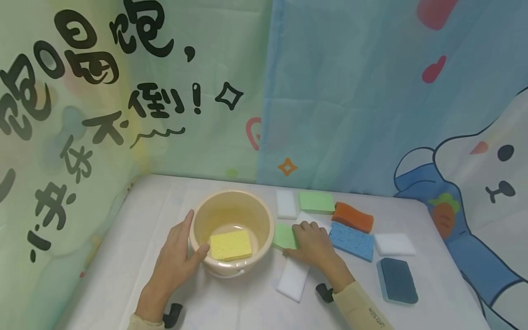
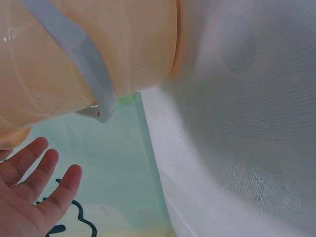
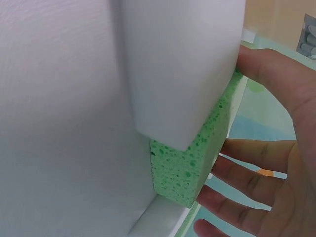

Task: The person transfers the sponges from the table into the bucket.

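Note:
A cream bucket (image 1: 264, 206) stands on the table with a yellow sponge (image 1: 231, 245) lying inside on its bottom. My left hand (image 1: 177, 256) is at the bucket's left side, thumb over the near rim; in the left wrist view its other fingers are extended and spread. The pale bucket handle (image 2: 91, 61) hangs down the outside. To the right, my right hand (image 1: 315, 245) reaches over a light green sponge (image 1: 284, 237). Thumb and fingertips rest along the upper face of that sponge in the right wrist view, partly behind a white sponge (image 3: 182, 64).
Behind the right hand lie another white sponge (image 1: 286, 204) and a second green sponge (image 1: 316, 202). An orange wavy sponge (image 1: 353, 217), a blue sponge (image 1: 352, 241), a white block (image 1: 394, 244) and a dark blue-grey sponge (image 1: 398, 280) lie farther right. Printed cloth (image 1: 330, 114) hangs behind the table.

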Demonstrator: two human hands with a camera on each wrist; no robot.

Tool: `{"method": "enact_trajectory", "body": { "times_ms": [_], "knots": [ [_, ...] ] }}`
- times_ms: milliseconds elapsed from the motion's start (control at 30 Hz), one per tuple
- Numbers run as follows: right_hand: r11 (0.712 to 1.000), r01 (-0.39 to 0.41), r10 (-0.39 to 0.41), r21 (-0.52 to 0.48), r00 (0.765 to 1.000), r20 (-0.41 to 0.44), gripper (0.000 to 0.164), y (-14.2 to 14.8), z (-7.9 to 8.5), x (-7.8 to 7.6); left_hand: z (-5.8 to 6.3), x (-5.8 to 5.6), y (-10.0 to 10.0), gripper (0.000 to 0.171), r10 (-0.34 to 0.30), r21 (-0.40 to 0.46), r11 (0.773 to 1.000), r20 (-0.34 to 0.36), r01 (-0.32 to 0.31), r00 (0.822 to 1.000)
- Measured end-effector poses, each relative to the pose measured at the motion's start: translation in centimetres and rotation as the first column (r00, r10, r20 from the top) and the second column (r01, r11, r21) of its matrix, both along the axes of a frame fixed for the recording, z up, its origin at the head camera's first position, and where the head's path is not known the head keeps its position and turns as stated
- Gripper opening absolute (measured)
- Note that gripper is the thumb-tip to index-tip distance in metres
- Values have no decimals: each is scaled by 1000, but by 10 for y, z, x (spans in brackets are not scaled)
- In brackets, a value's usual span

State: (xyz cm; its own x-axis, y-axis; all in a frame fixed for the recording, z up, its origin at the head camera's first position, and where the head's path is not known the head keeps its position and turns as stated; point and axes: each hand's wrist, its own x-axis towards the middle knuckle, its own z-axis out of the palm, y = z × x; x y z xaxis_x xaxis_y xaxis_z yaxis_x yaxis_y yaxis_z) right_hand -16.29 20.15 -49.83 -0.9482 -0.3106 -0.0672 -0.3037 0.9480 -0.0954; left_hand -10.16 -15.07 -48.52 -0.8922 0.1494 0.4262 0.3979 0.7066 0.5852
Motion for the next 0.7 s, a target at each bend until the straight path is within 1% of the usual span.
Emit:
{"method": "enact_trajectory", "body": {
  "times_ms": [167,333,533,700],
  "knots": [
    [1000,13,-13,4,1000,1,70,2,0,-2,1,1,0,83,4,-1,1000,5,-4,1000],
    [1000,19,-19,1,1000,1,72,3,4,-3,1,0,0,83,-1,1,1000,-5,1,1000],
    [1000,12,-13,-24,1000,-16,74,5,16,-1,1,-1,1,82,-2,7,1000,-14,2,1000],
    [999,-6,3,-50,999,-51,71,7,31,5,-1,-1,1,82,-4,12,1000,-12,5,1000]
  ]
}}
